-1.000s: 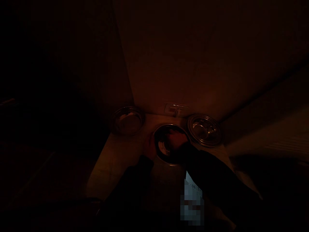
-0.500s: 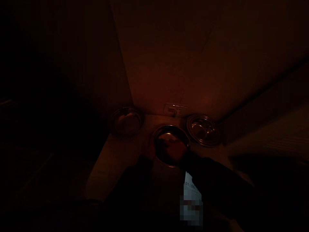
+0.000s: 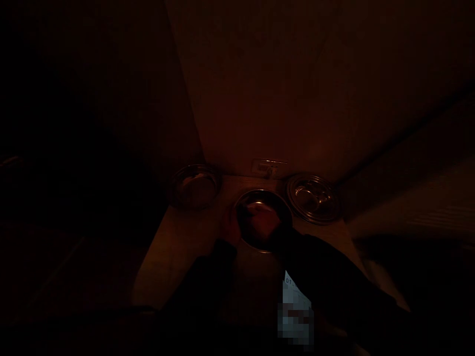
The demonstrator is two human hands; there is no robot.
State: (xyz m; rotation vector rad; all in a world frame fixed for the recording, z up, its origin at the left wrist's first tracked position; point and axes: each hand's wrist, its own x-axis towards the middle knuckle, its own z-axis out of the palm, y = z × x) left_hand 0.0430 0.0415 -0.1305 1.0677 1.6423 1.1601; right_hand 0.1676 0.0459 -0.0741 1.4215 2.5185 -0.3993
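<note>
The scene is very dark. A round steel bowl (image 3: 284, 210) sits on a pale counter (image 3: 178, 252) in front of me. My left hand (image 3: 228, 228) rests against the bowl's left rim, apparently gripping it. My right hand (image 3: 261, 221) is inside the bowl, pressed to its bottom; its fingers are too dim to make out. Both arms wear dark sleeves.
A second steel bowl (image 3: 195, 185) stands at the counter's back left and a steel plate or lid (image 3: 313, 198) at the back right. A wall socket (image 3: 267, 167) is on the wall behind. A pale card (image 3: 295, 301) hangs below my right arm.
My right hand has shifted inside the bowl, first toward me and then slightly left. The left hand has stayed on the rim.
</note>
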